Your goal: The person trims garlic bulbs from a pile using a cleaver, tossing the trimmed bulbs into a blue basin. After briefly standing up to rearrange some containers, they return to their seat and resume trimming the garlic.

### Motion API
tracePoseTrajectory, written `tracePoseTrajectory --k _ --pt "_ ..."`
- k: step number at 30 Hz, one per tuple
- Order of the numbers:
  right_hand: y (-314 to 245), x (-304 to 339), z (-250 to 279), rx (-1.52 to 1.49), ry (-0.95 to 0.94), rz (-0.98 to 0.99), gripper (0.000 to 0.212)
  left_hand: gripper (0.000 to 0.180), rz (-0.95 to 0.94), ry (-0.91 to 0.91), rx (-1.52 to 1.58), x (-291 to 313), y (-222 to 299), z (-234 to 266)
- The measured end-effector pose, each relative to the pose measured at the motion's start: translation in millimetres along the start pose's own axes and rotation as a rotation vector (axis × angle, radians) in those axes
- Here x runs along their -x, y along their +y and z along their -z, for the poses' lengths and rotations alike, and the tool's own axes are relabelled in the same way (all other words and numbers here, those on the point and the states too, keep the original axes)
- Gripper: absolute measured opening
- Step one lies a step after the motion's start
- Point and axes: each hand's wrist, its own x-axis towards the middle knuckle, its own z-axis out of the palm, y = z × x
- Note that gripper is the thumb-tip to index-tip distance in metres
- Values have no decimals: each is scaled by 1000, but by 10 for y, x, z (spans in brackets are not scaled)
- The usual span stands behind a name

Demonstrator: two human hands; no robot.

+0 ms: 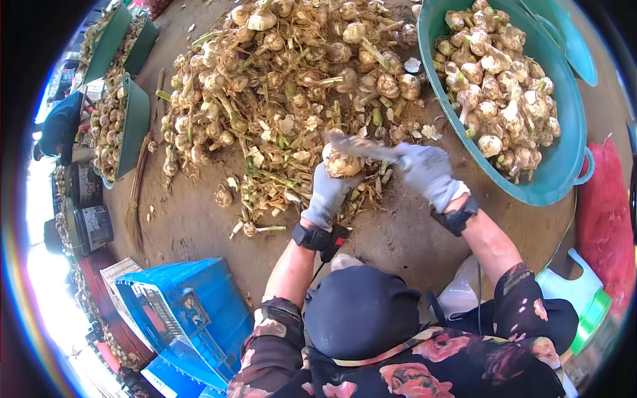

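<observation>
My left hand [326,198], in a grey glove, is closed around a garlic bulb [342,163] held up in front of the pile. A grey glove also covers my right hand [428,174], whose fingers wrap the handle of a knife [366,147]. The blade points left and lies across the top of that bulb, slightly smeared by motion. Just beyond both hands spreads a large heap of garlic [279,79] with dry stalks and roots. Cut stems and peeled skins [285,166] litter its near side.
At right stands a big green tub [531,189] of trimmed garlic bulbs [504,86], with a red mesh sack [604,219] beside it. A blue crate [192,312] sits at lower left. Further left are a twig broom [137,192] and green tubs [136,126] of garlic.
</observation>
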Motion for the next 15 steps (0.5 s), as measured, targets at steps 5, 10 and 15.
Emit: tracePoseTrajectory --k 5,10,15 --pt "-176 -40 -21 -18 -63 98 17 28 311 -81 94 28 158 -56" --pt "749 52 -498 -81 90 -275 14 28 -440 80 -351 126 237 -126" --pt "-10 -10 -215 -1636 -55 -351 35 42 -178 -144 -221 89 343 -83"
